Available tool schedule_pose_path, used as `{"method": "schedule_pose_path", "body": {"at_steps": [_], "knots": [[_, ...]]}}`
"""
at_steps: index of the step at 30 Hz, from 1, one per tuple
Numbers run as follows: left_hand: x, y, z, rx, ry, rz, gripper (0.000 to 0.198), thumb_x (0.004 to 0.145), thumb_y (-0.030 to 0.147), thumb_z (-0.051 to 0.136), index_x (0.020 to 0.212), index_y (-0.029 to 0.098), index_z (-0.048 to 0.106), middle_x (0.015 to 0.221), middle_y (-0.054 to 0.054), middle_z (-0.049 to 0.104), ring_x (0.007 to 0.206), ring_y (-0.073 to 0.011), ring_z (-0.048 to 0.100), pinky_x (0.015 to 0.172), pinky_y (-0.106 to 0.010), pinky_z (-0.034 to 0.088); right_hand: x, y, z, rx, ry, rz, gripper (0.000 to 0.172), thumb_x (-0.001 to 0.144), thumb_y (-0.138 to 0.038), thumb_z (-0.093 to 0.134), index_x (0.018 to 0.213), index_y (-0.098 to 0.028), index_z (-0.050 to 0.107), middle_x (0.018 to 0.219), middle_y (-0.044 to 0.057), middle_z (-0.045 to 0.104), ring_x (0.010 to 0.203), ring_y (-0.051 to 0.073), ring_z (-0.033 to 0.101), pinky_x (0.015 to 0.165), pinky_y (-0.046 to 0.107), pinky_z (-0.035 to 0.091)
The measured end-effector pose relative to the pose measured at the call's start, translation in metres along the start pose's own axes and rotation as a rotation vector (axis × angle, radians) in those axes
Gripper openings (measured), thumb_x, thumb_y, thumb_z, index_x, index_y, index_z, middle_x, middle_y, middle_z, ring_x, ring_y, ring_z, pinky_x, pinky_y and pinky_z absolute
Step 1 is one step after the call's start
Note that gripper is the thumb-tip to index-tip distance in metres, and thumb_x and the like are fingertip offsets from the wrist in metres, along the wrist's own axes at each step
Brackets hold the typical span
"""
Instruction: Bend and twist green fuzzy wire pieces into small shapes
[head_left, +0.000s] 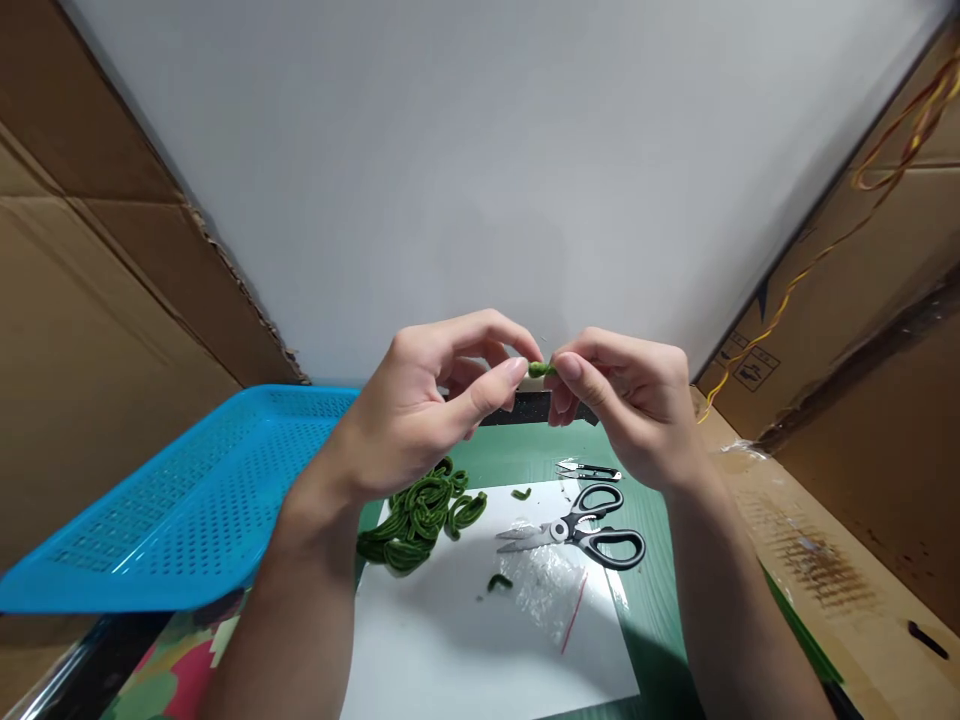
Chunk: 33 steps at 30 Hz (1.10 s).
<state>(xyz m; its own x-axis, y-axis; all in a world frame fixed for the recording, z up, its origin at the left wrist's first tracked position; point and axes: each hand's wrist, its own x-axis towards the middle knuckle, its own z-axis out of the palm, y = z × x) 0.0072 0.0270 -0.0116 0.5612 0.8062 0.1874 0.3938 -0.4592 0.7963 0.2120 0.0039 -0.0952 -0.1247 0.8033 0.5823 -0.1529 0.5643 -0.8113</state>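
Pinching the near end of a short, fuzzy green piece point(538, 370) between thumb and forefinger, the person's right hand point(630, 395) is closed on it, while the left hand point(439, 395) has its thumb and forefinger at the other end; whether those tips grip it or merely touch it cannot be told. The piece is up in the air between the two hands, above the far part of the green surface point(517, 455). Being so small and mostly hidden by the fingertips, it could slip out if either pinch loosens, or bend out of shape if the tips press or pull unevenly. Dropped, it might be lost near the pile of green strands point(420, 510) or among the loose green bits on the white sheet point(420, 650), since the colour matches. The strands in the pile overlap closely, so tugging one out could drag others along. Scissors point(559, 532) lie beneath the hands with their tips toward the pile, partly over a clear plastic bag point(551, 585), and small snips point(589, 471) lie just beyond them; a hand lowered without care might brush a blade or snag the bag.
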Motion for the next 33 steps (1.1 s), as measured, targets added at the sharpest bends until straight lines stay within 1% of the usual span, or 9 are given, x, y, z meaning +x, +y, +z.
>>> {"method": "schedule_pose_path", "body": {"at_steps": [5,10,13,19,22,24,27,30,33], "knots": [[-0.002,0.003,0.000,0.013,-0.041,-0.030,0.014,0.101,0.029,0.073,0.113,0.021,0.073,0.070,0.002,0.063,0.056,-0.0079,0.054,0.048,-0.018,0.045,0.002,-0.002,0.001,0.258,0.019,0.092,0.025,0.111,-0.029,0.063,0.094,-0.011,0.068,0.078,0.002,0.065,0.065,0.007,0.066,0.059,0.019,0.054],[0.000,0.005,0.007,-0.023,-0.022,-0.051,0.011,0.099,0.029,0.077,0.107,0.023,0.072,0.066,0.005,0.061,0.053,-0.0052,0.052,0.048,-0.016,0.045,0.004,-0.006,0.003,0.244,0.020,0.126,0.028,0.111,-0.031,0.064,0.091,-0.012,0.067,0.074,0.001,0.063,0.063,0.006,0.063,0.058,0.018,0.053],[0.002,0.009,0.014,-0.048,0.008,-0.065,0.012,0.097,0.028,0.078,0.104,0.021,0.071,0.065,0.006,0.061,0.050,-0.0046,0.050,0.047,-0.016,0.043,0.006,-0.007,0.008,0.074,0.113,0.045,0.030,0.109,-0.027,0.065,0.083,-0.012,0.062,0.067,-0.002,0.058,0.057,0.004,0.057,0.053,0.017,0.045],[0.002,0.015,0.028,0.006,0.035,-0.123,0.021,0.107,0.038,0.064,0.100,0.019,0.068,0.070,0.003,0.059,0.059,-0.0072,0.051,0.053,-0.021,0.043,0.009,0.001,0.014,-0.539,0.361,-0.199,0.035,0.106,-0.019,0.063,0.073,-0.012,0.056,0.061,-0.005,0.048,0.054,0.001,0.041,0.054,0.022,0.035],[0.001,0.014,0.030,0.026,0.018,-0.156,0.030,0.109,0.040,0.058,0.089,0.018,0.062,0.074,0.002,0.059,0.065,-0.0076,0.053,0.057,-0.021,0.044,0.008,0.006,0.014,-0.735,0.363,-0.298,0.036,0.106,-0.019,0.063,0.072,-0.012,0.055,0.062,-0.005,0.048,0.056,0.002,0.037,0.055,0.024,0.033],[0.001,0.013,0.030,0.003,0.021,-0.187,0.033,0.110,0.041,0.056,0.086,0.018,0.058,0.072,0.003,0.058,0.062,-0.0076,0.051,0.053,-0.021,0.043,0.008,0.009,0.014,-0.809,0.345,-0.349,0.037,0.108,-0.021,0.061,0.072,-0.012,0.055,0.063,-0.005,0.048,0.055,0.003,0.036,0.054,0.026,0.030],[0.002,0.012,0.027,0.002,0.056,-0.218,0.038,0.110,0.043,0.054,0.081,0.018,0.056,0.065,0.004,0.056,0.054,-0.0075,0.048,0.049,-0.021,0.041,0.008,0.010,0.015,-0.847,0.296,-0.367,0.039,0.111,-0.023,0.056,0.074,-0.013,0.054,0.065,-0.004,0.050,0.054,0.004,0.039,0.055,0.027,0.031],[0.005,0.012,0.025,0.074,0.084,-0.212,0.039,0.108,0.042,0.056,0.078,0.017,0.056,0.061,0.004,0.055,0.052,-0.0066,0.048,0.047,-0.018,0.040,0.009,0.010,0.017,-0.838,0.265,-0.388,0.032,0.108,-0.023,0.055,0.077,-0.014,0.056,0.069,-0.003,0.053,0.057,0.005,0.045,0.056,0.027,0.033],[0.008,0.012,0.024,0.131,0.087,-0.189,0.039,0.106,0.042,0.057,0.076,0.018,0.058,0.057,0.004,0.053,0.050,-0.0069,0.047,0.045,-0.018,0.038,0.011,0.013,0.019,-0.904,0.317,-0.416,0.031,0.105,-0.022,0.056,0.075,-0.015,0.056,0.068,-0.004,0.053,0.056,0.006,0.044,0.055,0.028,0.034]]}}
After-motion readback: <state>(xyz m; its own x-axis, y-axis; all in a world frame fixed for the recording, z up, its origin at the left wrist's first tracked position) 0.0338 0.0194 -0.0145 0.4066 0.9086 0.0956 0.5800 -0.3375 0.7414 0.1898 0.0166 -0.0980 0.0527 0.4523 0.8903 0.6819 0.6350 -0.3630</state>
